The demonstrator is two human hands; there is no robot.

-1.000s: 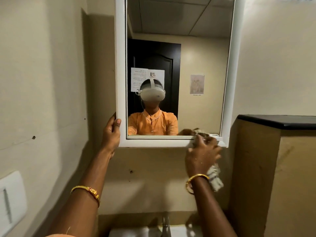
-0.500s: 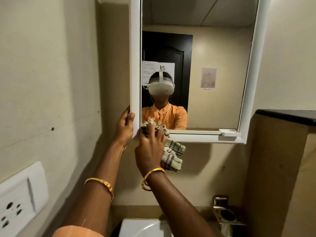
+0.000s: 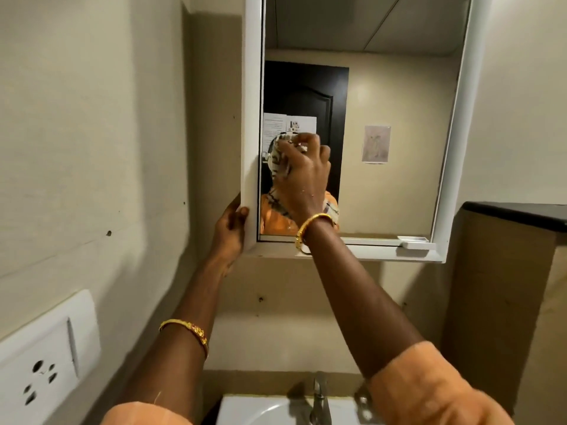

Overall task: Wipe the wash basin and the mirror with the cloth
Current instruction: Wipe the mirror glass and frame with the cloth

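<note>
A white-framed mirror (image 3: 395,179) hangs on the beige wall straight ahead. My right hand (image 3: 306,176) presses a bunched checked cloth (image 3: 280,157) against the glass near its left side, about halfway up. My left hand (image 3: 230,231) grips the lower left corner of the mirror's white frame (image 3: 250,148). Below, at the bottom edge of the view, sits the white wash basin (image 3: 260,409) with a metal tap (image 3: 319,397). Most of the cloth is hidden behind my right hand.
A white wall socket plate (image 3: 46,363) sits on the left wall. A brown partition with a black top (image 3: 518,213) stands to the right of the mirror. A small white tray (image 3: 414,240) rests on the mirror's lower ledge.
My right hand moved the cloth from the right end of the mirror's bottom ledge to its left end, then up onto the glass. My left hand stayed on the frame's corner.
</note>
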